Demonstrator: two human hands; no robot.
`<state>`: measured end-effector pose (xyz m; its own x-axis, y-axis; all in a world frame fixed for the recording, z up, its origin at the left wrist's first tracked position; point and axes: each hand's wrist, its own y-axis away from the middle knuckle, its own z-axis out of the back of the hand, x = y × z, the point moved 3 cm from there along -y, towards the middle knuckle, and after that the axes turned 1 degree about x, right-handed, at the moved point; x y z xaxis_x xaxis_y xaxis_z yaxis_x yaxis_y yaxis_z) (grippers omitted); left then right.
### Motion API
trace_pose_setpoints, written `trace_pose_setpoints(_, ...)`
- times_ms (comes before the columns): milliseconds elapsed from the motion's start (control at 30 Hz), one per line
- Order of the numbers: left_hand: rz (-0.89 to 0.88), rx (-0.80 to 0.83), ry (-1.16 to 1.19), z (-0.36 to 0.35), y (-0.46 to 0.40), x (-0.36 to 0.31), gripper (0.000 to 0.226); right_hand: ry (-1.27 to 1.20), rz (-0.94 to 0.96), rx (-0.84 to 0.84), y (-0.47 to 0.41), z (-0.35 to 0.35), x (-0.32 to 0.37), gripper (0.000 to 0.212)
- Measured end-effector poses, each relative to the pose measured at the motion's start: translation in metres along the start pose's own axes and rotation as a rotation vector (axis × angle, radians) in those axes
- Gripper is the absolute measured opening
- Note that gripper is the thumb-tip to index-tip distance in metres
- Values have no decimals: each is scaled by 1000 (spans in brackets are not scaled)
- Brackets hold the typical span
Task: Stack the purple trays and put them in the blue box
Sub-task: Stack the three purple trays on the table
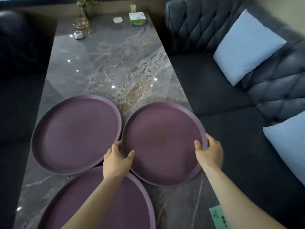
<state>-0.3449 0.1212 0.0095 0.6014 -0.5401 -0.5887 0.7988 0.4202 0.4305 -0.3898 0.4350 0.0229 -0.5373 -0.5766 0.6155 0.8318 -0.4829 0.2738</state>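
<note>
Item: right purple tray, round, shallow-rimmed, on the marble bench, its right side past the bench edge.
Grip: left hand clamped on its near-left rim; right hand clamped on its near-right rim, thumbs inside.
Adjacent: left purple tray, rim touching; near purple tray, partly beneath the left forearm.
Handling advice: lift level, clear the neighbouring rims, then centre over another tray before lowering.
Not visible: the blue box. Near tray cut off at frame bottom; green paper unreadable.
</note>
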Motion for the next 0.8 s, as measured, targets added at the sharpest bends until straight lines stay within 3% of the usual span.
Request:
trace_pose_setpoints(200,93,-14,90,-10,-10,-13,82,-129,-95,-14,-25,-17,5,63)
trace_pose_setpoints(367,105,-58,151,-11,-3,-18,82,-306,-317,-106,-22,-12,-2,66)
trace_pose_setpoints(500,76,-143,201,5,13,-21,57,-318,-377,-183,-2,4,-13,59)
trace_pose_setpoints(633,93,-235,227,32,38,2,24,-222,-336,-232,37,12,-17,38)
trace_pose_setpoints(800,91,-344,212,75,61,60,16,-169,-222,-212,103,-6,-14,26)
